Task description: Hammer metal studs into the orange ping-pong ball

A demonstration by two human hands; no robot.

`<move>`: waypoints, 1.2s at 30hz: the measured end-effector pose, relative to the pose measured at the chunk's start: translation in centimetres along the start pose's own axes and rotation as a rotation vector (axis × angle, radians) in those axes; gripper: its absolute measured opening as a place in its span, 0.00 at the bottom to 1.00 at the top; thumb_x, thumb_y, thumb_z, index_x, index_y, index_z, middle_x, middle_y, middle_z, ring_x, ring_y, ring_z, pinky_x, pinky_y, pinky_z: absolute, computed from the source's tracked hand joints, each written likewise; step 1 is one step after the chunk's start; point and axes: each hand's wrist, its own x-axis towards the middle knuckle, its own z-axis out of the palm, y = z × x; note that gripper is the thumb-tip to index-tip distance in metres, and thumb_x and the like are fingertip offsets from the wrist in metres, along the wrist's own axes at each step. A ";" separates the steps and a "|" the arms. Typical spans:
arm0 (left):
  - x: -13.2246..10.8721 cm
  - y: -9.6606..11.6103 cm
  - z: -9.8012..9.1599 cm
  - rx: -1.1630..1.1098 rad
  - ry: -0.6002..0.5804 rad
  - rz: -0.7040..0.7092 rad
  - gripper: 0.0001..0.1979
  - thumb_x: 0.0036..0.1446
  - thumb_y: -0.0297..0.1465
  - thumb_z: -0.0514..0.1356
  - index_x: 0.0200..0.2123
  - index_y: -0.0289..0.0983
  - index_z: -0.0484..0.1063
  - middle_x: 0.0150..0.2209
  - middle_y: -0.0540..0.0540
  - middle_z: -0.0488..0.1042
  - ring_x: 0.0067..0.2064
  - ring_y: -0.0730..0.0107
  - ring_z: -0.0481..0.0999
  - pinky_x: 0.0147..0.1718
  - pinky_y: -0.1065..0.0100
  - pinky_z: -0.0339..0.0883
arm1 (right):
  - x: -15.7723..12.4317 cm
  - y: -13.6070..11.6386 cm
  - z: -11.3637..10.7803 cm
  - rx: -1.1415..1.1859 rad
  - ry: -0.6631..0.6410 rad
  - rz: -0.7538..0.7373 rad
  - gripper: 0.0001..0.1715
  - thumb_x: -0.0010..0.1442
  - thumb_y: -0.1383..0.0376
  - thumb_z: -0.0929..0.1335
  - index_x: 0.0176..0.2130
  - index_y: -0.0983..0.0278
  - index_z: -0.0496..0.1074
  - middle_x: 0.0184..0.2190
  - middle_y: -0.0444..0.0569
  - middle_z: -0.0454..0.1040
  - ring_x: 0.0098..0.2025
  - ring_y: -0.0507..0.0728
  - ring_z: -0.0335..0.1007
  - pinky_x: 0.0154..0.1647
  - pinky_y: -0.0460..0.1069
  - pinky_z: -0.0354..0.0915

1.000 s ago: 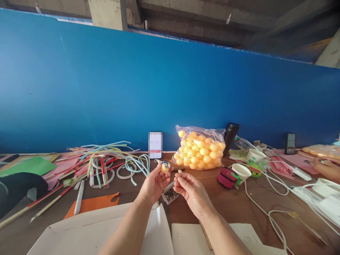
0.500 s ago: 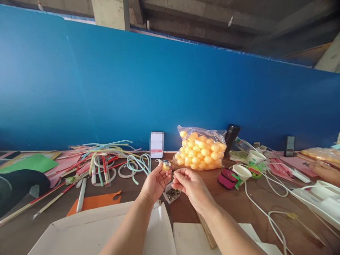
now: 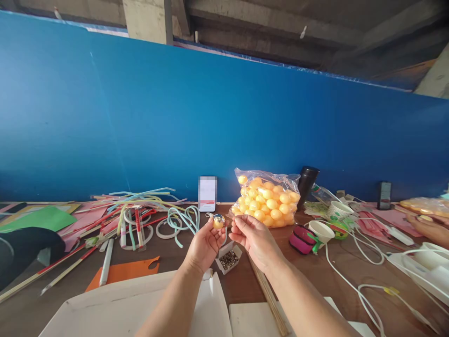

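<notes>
My left hand [image 3: 206,242] is raised over the brown table [image 3: 182,255], fingers closed round a small yellow ball [image 3: 218,221] that has a shiny piece on top. My right hand [image 3: 253,238] is close beside it on the right, thumb and forefinger pinched on something too small to make out. Under both hands sits a small open box of dark metal bits [image 3: 228,258]. Just behind them lies a clear bag full of yellow balls [image 3: 266,200].
Coloured tubes and straws [image 3: 147,210], a white pen [image 3: 105,262] and orange paper [image 3: 122,271] lie left. A white card [image 3: 207,193] leans on the blue wall. A black cup [image 3: 307,183], paper cups [image 3: 321,228], a pink case [image 3: 301,236] and white cables [image 3: 354,262] crowd the right. Another person's hand [image 3: 426,224] rests far right.
My right hand has risen from above the box toward the ball, and a wooden stick now shows beneath my right forearm. The view has tilted up a little.
</notes>
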 end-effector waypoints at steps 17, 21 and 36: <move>0.0 -0.3 0.1 0.095 0.043 -0.013 0.11 0.60 0.32 0.58 0.39 0.29 0.74 0.38 0.38 0.78 0.34 0.73 0.76 0.36 0.72 0.73 | 0.3 3.8 -1.9 0.299 0.031 0.002 0.10 0.51 0.66 0.76 0.35 0.63 0.76 0.32 0.44 0.76 0.29 0.49 0.70 0.31 0.42 0.70; 0.0 -0.4 0.2 0.108 0.039 -0.013 0.10 0.60 0.32 0.57 0.39 0.30 0.74 0.37 0.40 0.78 0.34 0.72 0.76 0.35 0.71 0.73 | 0.3 4.1 -1.9 0.308 0.019 0.002 0.11 0.51 0.67 0.75 0.37 0.64 0.77 0.31 0.45 0.76 0.29 0.49 0.71 0.31 0.42 0.70; -0.1 -0.4 0.5 0.164 0.019 -0.029 0.12 0.60 0.33 0.57 0.37 0.29 0.75 0.34 0.39 0.78 0.34 0.69 0.78 0.37 0.69 0.72 | 0.4 4.0 -1.6 0.275 -0.017 -0.006 0.14 0.48 0.64 0.78 0.35 0.65 0.77 0.32 0.46 0.79 0.32 0.49 0.75 0.36 0.43 0.74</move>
